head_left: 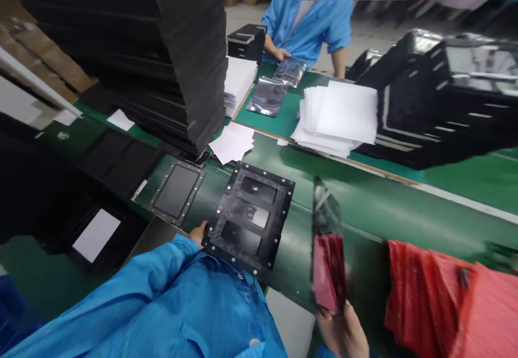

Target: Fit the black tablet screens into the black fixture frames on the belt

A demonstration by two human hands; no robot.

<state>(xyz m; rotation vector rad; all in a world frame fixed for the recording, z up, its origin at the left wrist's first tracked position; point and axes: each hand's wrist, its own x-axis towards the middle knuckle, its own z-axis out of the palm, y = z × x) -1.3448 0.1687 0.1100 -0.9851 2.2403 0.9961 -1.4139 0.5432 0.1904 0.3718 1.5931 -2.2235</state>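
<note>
In the lower middle, a black rectangular tray [238, 217] with three recesses and pale dots along its rim lies close to my body. My left hand [198, 234] is at its lower left edge, with the fingers partly hidden and closed on that edge. Off to the right, my right hand [343, 330] grips a thin, glossy flat piece [328, 245], dark and see-through above and red below. It stands nearly edge-on and is blurred. Left of the tray lies a black frame [178, 192] with pale dots round its border.
A tall stack of black trays [194, 67] rises at left. White sheets [340, 111] and small white cards [232, 143] lie beyond the tray. Red pouches [445, 298] are at right, black stacked boxes [449, 99] behind. Across the bench, a person [309, 23] touches clear bags [267, 95].
</note>
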